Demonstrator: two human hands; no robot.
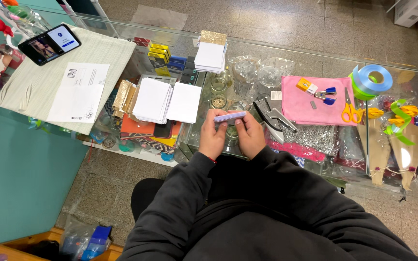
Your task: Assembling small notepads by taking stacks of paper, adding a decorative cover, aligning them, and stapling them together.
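Pinching a thin stack of cards (230, 116) edge-on between left hand (212, 137) and right hand (250, 137), both closed on its ends above the glass counter (315, 53), probably light, stiff, likely slippery.

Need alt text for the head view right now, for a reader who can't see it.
Both hands, left hand and right hand, hold a thin stack of pale lilac cards edge-on above a glass counter. White paper stacks lie to the left; a pink cloth with orange-handled scissors lies to the right.

Pale lilac, perhaps, card stack (230, 116); pink cloth (310, 104)
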